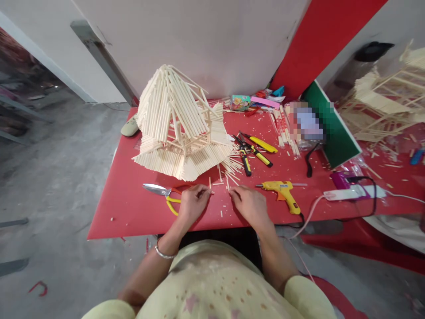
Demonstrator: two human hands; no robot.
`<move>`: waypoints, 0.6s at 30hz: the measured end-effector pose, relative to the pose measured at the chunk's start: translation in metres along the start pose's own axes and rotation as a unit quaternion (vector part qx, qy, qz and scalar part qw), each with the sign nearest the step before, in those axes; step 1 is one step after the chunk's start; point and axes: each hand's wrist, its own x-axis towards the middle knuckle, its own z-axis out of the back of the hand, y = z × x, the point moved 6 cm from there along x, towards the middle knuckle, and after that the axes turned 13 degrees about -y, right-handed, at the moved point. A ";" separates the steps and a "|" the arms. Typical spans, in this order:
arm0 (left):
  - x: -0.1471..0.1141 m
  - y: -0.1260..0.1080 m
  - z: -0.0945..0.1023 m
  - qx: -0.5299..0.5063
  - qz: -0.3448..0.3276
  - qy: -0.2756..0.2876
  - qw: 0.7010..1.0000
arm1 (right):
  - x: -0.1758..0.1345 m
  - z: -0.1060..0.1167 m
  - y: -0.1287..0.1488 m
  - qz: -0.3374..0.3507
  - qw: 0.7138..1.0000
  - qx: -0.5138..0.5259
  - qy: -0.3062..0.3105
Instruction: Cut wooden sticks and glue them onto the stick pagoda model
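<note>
My left hand is closed in a pinch, with a short wooden stick piece showing at its fingertips. Opposite it, my right hand has its fingers pressed together at the lower end of a thin wooden stick; what lies between them is partly hidden. Just beyond both hands stands a pavilion model built of wooden sticks, with a steep slatted roof and a flared base. Scissors with red and yellow handles lie beside my left hand, partly covered by it.
A yellow glue gun lies right of my right hand, near a white power strip. Pliers and a yellow utility knife lie behind loose sticks on the red table. A green board stands before another stick model.
</note>
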 end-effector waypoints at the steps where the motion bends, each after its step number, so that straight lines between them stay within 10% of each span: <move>1: 0.001 -0.001 -0.001 0.012 -0.013 0.002 1.000 | 0.000 0.003 -0.008 -0.014 0.999 -0.039 -0.015; 8: 0.009 -0.009 -0.008 0.033 -0.079 -0.023 0.996 | 0.005 0.002 -0.014 -0.016 0.997 -0.072 -0.027; 18: 0.013 0.012 -0.007 0.033 -0.007 -0.060 0.998 | 0.012 -0.005 0.006 -0.006 0.998 -0.061 -0.023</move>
